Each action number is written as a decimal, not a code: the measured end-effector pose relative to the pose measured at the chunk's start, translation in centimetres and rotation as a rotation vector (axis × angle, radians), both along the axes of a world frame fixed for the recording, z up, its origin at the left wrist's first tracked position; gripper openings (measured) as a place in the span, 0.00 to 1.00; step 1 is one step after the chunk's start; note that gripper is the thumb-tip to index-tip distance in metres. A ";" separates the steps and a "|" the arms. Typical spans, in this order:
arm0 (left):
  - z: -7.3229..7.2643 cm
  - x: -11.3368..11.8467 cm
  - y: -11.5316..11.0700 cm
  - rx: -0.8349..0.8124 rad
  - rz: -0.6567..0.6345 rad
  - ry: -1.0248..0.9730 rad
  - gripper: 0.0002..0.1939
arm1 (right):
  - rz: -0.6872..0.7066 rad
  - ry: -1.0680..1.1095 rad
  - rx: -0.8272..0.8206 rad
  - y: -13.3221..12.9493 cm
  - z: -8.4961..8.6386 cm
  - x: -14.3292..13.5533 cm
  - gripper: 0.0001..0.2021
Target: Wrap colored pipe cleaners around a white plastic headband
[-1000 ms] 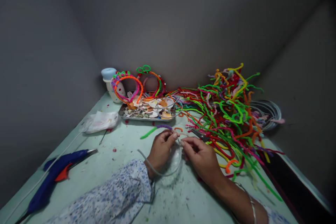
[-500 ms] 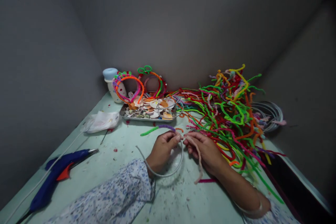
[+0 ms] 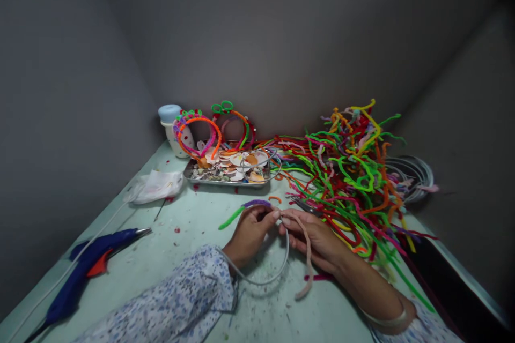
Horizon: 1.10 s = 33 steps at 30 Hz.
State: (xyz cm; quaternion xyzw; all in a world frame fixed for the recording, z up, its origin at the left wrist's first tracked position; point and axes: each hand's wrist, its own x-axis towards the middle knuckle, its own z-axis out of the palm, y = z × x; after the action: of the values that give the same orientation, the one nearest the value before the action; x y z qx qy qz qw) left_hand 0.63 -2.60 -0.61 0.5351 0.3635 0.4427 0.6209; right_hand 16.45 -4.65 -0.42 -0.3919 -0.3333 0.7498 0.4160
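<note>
My left hand (image 3: 250, 229) pinches a thin grey wire hoop (image 3: 277, 276), which curves down below my hands and back over my left wrist. Behind those fingers sticks out a purple and green pipe cleaner strip (image 3: 240, 210); where it meets the wire is hidden. The fingers of my right hand (image 3: 317, 240) close on a pale pink pipe cleaner (image 3: 308, 252) where it touches the wire. Its loose tail hangs toward the table. Both hands' fingertips meet, and a short orange pipe cleaner piece (image 3: 275, 199) lies just beyond them.
A tray of shells (image 3: 225, 183) stands at the back, with pipe cleaner headbands (image 3: 220, 142) above it and a lidded bottle (image 3: 176, 139) beside it. Tangled pipe cleaners (image 3: 354, 171) cover the right, near a wire coil (image 3: 426, 174). A blue glue gun (image 3: 76, 273) and plastic bag (image 3: 159, 186) lie left.
The wire hoop has shifted right and slightly down. My right hand has turned a little, and the pink tail hangs lower. A metal tool beyond my right hand shows more now.
</note>
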 end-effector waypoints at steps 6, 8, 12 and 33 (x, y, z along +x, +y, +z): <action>-0.1 -0.3 0.0 -0.037 0.103 -0.004 0.15 | -0.038 -0.041 -0.019 -0.1 0.3 0.1 0.07; 0.1 -0.3 0.0 -0.011 0.128 0.014 0.14 | -0.036 -0.033 -0.011 -0.1 0.3 0.1 0.08; 0.2 -0.3 -0.2 -0.005 0.106 0.000 0.14 | -0.043 0.018 0.000 0.1 -0.3 0.2 0.08; 0.1 -0.4 -0.1 0.000 0.047 0.021 0.14 | -0.085 -0.212 0.187 -0.7 0.8 0.1 0.08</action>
State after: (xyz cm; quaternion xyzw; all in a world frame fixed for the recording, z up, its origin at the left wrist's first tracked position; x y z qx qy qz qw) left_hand 0.19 -2.71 -0.51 0.5310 0.3824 0.4518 0.6063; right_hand 16.60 -5.33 0.36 -0.4422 -0.4269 0.6516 0.4444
